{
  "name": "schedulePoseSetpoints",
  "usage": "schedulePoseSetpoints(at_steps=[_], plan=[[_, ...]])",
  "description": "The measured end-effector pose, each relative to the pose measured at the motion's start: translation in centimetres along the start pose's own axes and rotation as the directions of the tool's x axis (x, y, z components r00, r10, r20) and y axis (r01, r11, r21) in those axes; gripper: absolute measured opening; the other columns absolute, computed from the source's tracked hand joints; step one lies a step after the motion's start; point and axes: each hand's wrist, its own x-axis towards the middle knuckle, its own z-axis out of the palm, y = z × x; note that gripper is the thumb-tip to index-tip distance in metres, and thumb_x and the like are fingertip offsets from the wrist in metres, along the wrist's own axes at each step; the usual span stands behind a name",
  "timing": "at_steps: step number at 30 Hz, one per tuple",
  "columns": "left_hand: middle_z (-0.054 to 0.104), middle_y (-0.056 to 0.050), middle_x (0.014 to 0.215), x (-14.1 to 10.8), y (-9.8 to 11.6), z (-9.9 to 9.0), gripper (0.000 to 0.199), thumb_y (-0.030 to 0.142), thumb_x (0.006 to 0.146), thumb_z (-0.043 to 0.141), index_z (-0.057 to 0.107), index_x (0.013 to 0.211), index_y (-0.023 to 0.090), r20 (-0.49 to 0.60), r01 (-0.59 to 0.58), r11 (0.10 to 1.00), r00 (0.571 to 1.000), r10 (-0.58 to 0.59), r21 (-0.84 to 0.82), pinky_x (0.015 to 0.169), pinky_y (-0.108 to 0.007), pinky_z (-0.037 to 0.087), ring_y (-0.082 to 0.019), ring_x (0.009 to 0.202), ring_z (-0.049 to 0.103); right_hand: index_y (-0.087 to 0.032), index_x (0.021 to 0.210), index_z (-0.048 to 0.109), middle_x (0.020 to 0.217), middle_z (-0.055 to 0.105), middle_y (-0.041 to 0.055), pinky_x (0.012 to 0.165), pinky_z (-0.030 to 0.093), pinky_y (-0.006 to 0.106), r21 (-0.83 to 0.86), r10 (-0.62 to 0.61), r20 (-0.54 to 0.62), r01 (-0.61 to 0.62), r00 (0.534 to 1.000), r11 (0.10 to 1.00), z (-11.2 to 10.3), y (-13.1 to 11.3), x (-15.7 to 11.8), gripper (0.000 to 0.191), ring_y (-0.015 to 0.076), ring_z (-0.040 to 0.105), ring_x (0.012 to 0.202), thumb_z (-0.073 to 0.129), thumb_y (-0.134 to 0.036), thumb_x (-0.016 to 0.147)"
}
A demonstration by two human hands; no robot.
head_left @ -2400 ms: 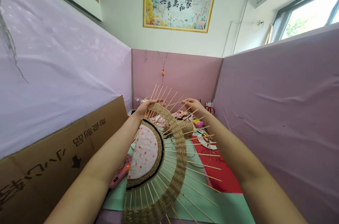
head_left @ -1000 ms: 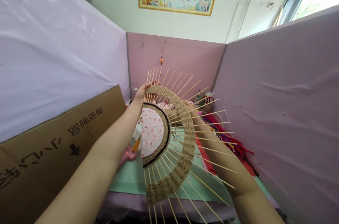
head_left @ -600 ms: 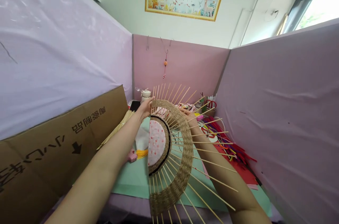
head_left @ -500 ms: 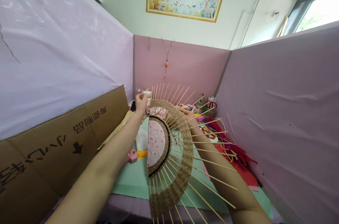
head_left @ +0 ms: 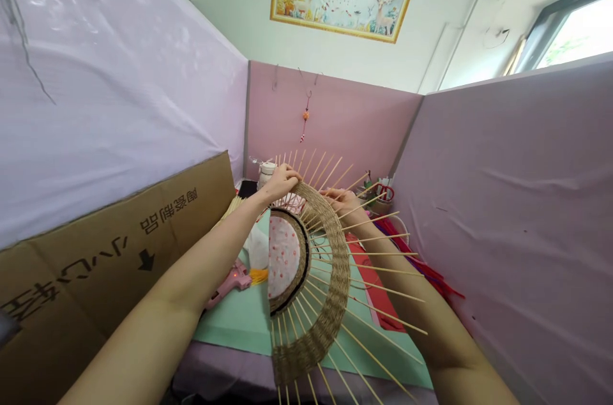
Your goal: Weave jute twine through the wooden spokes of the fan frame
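A half-round woven fan (head_left: 339,277) stands tilted up in front of me, with thin wooden sticks radiating past its wide straw band. Its inner half-disc (head_left: 283,248) is pale cloth with red dots, edged by a dark ring. At the top of the band, my left hand (head_left: 283,181) is closed over the rim. Behind the upper right of the band, my right hand (head_left: 342,202) grips among the sticks, its fingertips partly hidden. Below my left forearm, a pink glue gun (head_left: 232,283) lies beside a yellow tassel (head_left: 258,276).
Cardboard (head_left: 115,264) with printed characters stands along the left. A white lidded bottle (head_left: 266,172) is behind my left hand. Red sheets (head_left: 376,290) lie on the green mat (head_left: 234,328). At the back right are red-handled scissors (head_left: 385,193). Lilac-covered partitions flank both sides.
My left hand has moved right from beside the bottle onto the top of the woven band. My right hand has shifted slightly, still behind the band. The view has turned a little left.
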Motion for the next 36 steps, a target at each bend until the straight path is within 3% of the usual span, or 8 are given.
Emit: schedulePoseSetpoints(at_steps=[5,8,15,20,26,29,32,36], plan=[[0.056,-0.008,0.103,-0.4,-0.4,-0.2,0.033,0.019,0.077,0.043,0.075,0.085,0.017,0.040,0.015,0.998,0.999,-0.012,-0.058,0.088,-0.032,0.051,-0.021,0.102,0.056,-0.016,0.080,0.072,0.072,0.070,0.0063,0.063,0.046,0.031,-0.100,-0.039,-0.122,0.026,0.992,0.995,-3.4,-0.5,2.1,0.034,0.0175,0.060,0.064,0.071,-0.046,0.065],[0.057,-0.008,0.104,-0.4,-0.2,-0.2,0.033,0.020,0.077,0.043,0.075,0.086,0.017,0.036,0.021,0.996,0.999,-0.018,-0.086,0.090,-0.032,0.050,-0.021,0.101,0.057,-0.015,0.072,0.070,0.070,0.069,0.0058,0.062,0.045,0.030,-0.130,-0.043,-0.136,0.025,0.990,0.991,-4.3,-0.4,2.7,0.032,0.0166,0.058,0.064,0.070,-0.046,0.063],[0.058,-0.006,0.098,-0.3,0.4,0.1,0.031,0.036,0.083,0.048,0.072,0.075,0.017,0.004,0.053,0.990,0.999,-0.053,-0.130,0.095,-0.033,0.046,-0.021,0.098,0.056,-0.016,0.069,0.067,0.065,0.066,0.0042,0.058,0.041,0.028,-0.145,-0.032,-0.121,0.014,0.992,0.989,-4.1,-0.8,2.2,0.034,0.0147,0.054,0.060,0.069,-0.050,0.062],[0.055,-0.006,0.093,-0.5,0.5,0.1,0.034,0.041,0.084,0.049,0.068,0.067,0.018,0.000,0.056,0.991,0.998,-0.057,-0.122,0.090,-0.032,0.045,-0.021,0.096,0.055,-0.017,0.067,0.067,0.065,0.064,0.0036,0.058,0.040,0.028,-0.142,-0.030,-0.107,0.014,0.994,0.990,-4.1,-1.7,2.0,0.035,0.0145,0.052,0.061,0.070,-0.051,0.062],[0.048,-0.005,0.087,-0.8,1.7,0.3,0.040,0.054,0.077,0.060,0.062,0.061,0.018,-0.018,0.120,0.993,0.993,-0.120,-0.024,0.092,-0.039,0.042,-0.024,0.093,0.052,-0.017,0.068,0.066,0.065,0.063,0.0021,0.058,0.040,0.027,-0.076,0.020,-0.006,-0.020,1.000,0.997,-3.7,-2.7,2.1,0.034,0.0133,0.052,0.061,0.072,-0.049,0.061],[0.046,-0.005,0.087,-0.9,2.2,0.6,0.036,0.050,0.075,0.064,0.059,0.059,0.018,-0.067,0.159,0.987,0.985,-0.157,0.023,0.092,-0.039,0.042,-0.024,0.093,0.050,-0.017,0.074,0.066,0.066,0.062,0.0012,0.055,0.038,0.025,-0.041,0.089,0.063,-0.086,0.994,0.995,-4.2,-3.1,2.5,0.037,0.0116,0.049,0.057,0.074,-0.050,0.061],[0.046,-0.004,0.086,-0.9,2.2,0.8,0.033,0.045,0.076,0.063,0.059,0.059,0.018,-0.091,0.160,0.987,0.983,-0.157,0.023,0.089,-0.037,0.043,-0.022,0.091,0.050,-0.017,0.078,0.065,0.061,0.057,-0.0019,0.051,0.034,0.025,-0.139,0.100,0.079,-0.088,0.992,0.986,-5.8,-3.9,3.6,0.040,0.0092,0.042,0.051,0.073,-0.053,0.063],[0.045,-0.004,0.085,-0.9,1.8,1.0,0.031,0.044,0.077,0.063,0.062,0.061,0.018,-0.093,0.157,0.987,0.984,-0.153,0.032,0.091,-0.037,0.042,-0.022,0.092,0.049,-0.016,0.071,0.065,0.062,0.057,-0.0010,0.057,0.035,0.026,-0.393,-0.088,0.025,0.091,0.996,0.915,-8.2,-5.9,5.8,0.035,0.0106,0.043,0.057,0.071,-0.050,0.066]])
